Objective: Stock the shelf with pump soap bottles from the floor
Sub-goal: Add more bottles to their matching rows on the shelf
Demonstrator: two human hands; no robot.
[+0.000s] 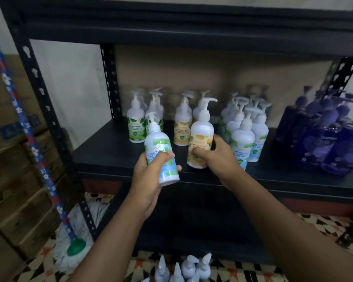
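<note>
My left hand (151,176) grips a white pump bottle with a blue-green label (160,151), held in the air just in front of the black shelf board (102,151). An orange-label pump bottle (202,137) is gripped by my right hand (216,157), its base at the shelf's front edge. Behind stand green-label bottles (136,123), orange-label bottles (182,127), a cluster of blue-green ones (245,129) and dark blue bottles (322,139) at the right. Several pump tops (183,267) show on the floor at the bottom edge.
The black metal rack has an upright post (47,110) at the left and a lower shelf board (192,220). A mop with a blue patterned handle (29,139) leans at the left beside stacked cardboard boxes (12,180). The floor is patterned tile (324,226).
</note>
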